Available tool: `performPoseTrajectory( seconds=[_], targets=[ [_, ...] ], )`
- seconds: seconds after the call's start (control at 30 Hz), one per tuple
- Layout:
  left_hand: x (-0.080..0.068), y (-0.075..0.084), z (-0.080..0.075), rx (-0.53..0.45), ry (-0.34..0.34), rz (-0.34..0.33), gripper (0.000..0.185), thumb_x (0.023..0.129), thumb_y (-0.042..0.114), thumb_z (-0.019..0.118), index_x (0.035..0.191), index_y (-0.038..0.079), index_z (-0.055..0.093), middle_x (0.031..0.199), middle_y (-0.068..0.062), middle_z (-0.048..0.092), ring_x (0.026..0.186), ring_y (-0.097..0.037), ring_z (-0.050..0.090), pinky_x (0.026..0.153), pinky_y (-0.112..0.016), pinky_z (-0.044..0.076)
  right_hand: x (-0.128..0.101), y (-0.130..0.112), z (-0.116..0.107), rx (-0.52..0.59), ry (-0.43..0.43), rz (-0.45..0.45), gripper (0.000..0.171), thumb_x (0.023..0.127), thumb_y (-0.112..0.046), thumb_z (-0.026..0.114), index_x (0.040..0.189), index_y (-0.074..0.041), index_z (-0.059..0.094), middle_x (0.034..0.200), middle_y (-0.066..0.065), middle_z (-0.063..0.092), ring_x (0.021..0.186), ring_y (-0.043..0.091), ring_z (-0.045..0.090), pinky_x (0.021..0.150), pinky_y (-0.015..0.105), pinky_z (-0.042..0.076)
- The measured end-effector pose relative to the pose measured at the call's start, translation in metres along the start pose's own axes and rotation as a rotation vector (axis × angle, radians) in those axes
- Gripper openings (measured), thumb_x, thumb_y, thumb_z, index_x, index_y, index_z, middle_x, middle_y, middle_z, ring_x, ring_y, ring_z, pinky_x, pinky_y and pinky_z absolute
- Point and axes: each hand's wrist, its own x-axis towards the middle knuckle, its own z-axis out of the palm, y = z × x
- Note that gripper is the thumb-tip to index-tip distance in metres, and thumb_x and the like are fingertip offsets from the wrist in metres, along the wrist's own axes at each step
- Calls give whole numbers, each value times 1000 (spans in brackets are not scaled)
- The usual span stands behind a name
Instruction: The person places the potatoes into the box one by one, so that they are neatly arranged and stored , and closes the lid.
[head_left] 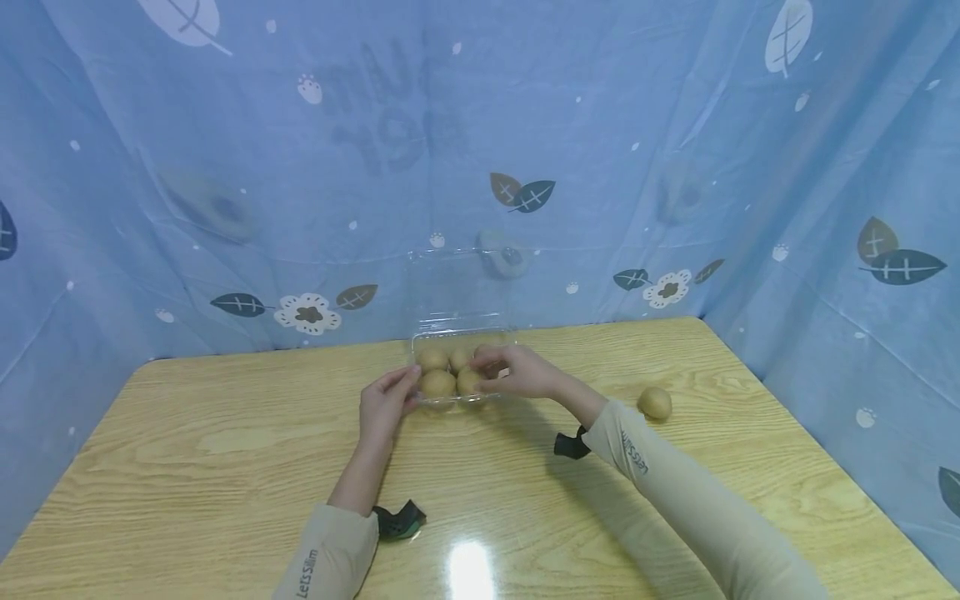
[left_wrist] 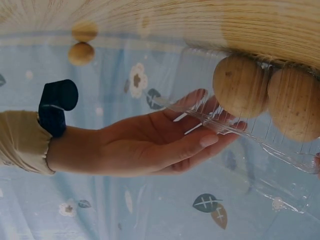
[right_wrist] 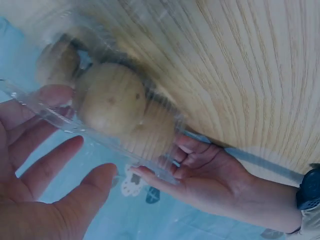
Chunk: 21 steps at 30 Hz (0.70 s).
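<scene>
A clear box (head_left: 461, 367) sits mid-worktop (head_left: 225, 467) near the back edge, with round fruits (head_left: 438, 383) inside it. The left hand (head_left: 384, 408) is at its left side, the right hand (head_left: 517, 372) at its right. One loose fruit (head_left: 655, 402) lies well apart to the right.

Makeshift recording booth, not a lived-in room: pale wood-grain tabletop (head_left: 225, 467) walled on three sides by hung blue leaf-and-flower-printed fabric sheets (head_left: 225, 167), creased and draped.
</scene>
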Motion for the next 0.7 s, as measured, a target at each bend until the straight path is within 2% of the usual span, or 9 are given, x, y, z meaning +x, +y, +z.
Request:
performPoseTrajectory(
  seconds=[0.2,0.43,0.7],
  targets=[
    [-1,0,0,20,-10,7,47,81,41,65,113,8,61,107,-8,59,91,-11,57,75,-17,55,-10,2,-8,36,-22,-19,42,83,-22,66,120,-3,57,117,11,61,104,28,59,91,47,49],
    [0,1,1,28,-4,-4,46,81,41,66,113,9,61,108,-8,59,92,-12,57,74,-17,55,-21,1,-17,57,-24,-28,43,85,-21,64,123,-3,54,121,14,58,107,31,57,92,45,49],
    [-1,3,0,25,-6,-10,46,81,38,66,115,8,60,111,-10,59,94,-14,57,75,-19,55,-44,2,-32,-2,77,36,38,86,-24,62,120,-7,58,119,12,60,106,26,58,84,36,53]
  ],
)
